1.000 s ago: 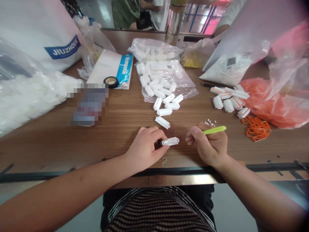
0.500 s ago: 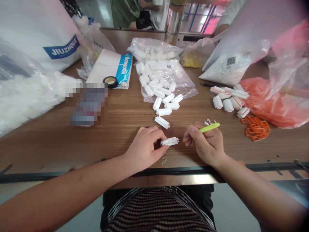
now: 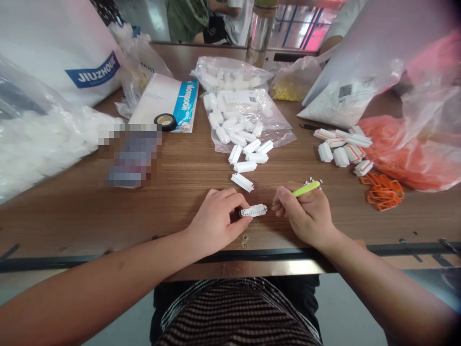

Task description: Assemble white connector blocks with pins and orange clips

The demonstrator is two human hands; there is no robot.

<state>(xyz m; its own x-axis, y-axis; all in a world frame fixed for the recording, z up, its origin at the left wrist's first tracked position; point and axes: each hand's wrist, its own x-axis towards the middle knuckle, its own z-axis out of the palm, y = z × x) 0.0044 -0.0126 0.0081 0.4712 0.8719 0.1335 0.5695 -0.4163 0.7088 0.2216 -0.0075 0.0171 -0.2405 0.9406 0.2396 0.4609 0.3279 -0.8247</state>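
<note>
Between its thumb and fingers, my left hand (image 3: 219,216) grips a white plastic connector housing (image 3: 256,210) with rows of small dark holes, low over the wooden table. My right hand (image 3: 304,211) is closed around a thin metal pick with a lime-green handle (image 3: 306,189). The pick's tip meets the right end of the housing; whether it sits inside a hole is too small to tell. Just beyond my right hand lie several tiny white pieces (image 3: 311,180). Another white housing (image 3: 242,182) rests on the table above my left fingers.
Loose white housings spill from a clear bag (image 3: 279,137). At right are housings with orange strips (image 3: 351,138), orange frames (image 3: 385,192) and an orange-filled bag (image 3: 410,158). A notebook (image 3: 151,103), black tape roll (image 3: 165,122) and blurred-out object (image 3: 135,158) lie left. A person (image 3: 223,19) is behind.
The pick's green handle has shifted slightly left and down with my right hand, its tip staying at the housing. My left hand and the housing have hardly moved.
</note>
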